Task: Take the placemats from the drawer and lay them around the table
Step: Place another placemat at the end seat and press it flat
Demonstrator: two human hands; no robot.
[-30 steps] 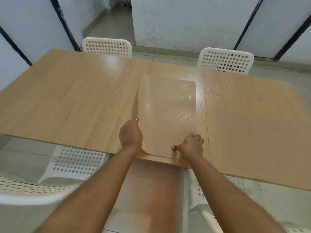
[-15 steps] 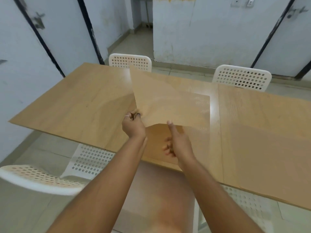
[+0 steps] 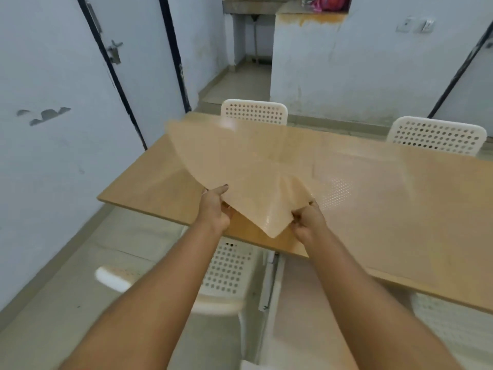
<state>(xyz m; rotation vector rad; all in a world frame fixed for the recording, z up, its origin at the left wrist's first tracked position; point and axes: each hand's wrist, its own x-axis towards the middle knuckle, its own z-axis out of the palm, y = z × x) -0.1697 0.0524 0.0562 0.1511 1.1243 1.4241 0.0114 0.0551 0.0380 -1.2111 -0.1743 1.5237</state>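
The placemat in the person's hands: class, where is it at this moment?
In the head view, the placemat is lifted above the table's near left end, gripped by the left hand and right hand.

- Translucent tan flexible placemat above near-left part of long wooden surface.
- Two white perforated plastic chairs behind surface; another under near edge.
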